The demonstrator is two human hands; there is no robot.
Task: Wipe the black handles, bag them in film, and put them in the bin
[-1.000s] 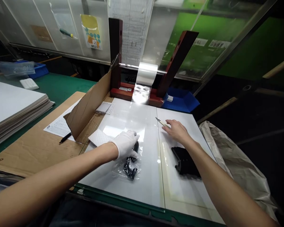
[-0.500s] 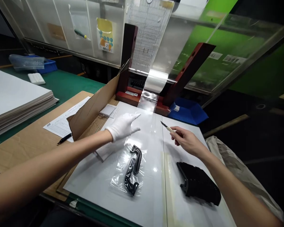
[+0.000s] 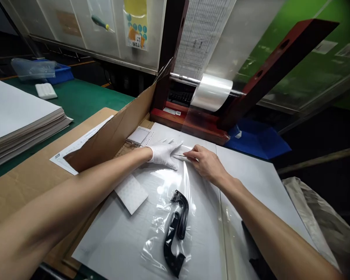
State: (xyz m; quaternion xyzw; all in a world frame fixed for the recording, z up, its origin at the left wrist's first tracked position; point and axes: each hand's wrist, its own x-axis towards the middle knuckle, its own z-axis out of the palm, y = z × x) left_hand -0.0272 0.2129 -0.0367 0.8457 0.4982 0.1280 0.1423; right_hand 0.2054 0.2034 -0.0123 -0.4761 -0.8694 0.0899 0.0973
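Note:
My left hand [image 3: 163, 153], in a white glove, lies with spread fingers on the clear plastic film [image 3: 186, 175] over the white board. A craft knife [image 3: 179, 155] is in my bare right hand [image 3: 206, 165], its thin blade pointing left, close to the gloved fingers at the film. My fingers hide most of the knife's handle. Nearer to me, a curved black plastic part [image 3: 171, 237] lies under the clear film. Behind my hands, the film roll [image 3: 212, 92] hangs on a metal rod. A white square pad [image 3: 132, 194] lies below my left wrist.
A red-brown stand [image 3: 189, 126] carries the rod. At left rise a cardboard flap [image 3: 113, 128] and a stack of white sheets [image 3: 23, 112]. A blue bin [image 3: 256, 140] sits behind at right. My right forearm partly covers another black part [image 3: 259, 264].
My right hand has brought the knife left and down to the film beside my left hand. The gloved hand now lies flatter. The view has shifted, and more of the white pad shows.

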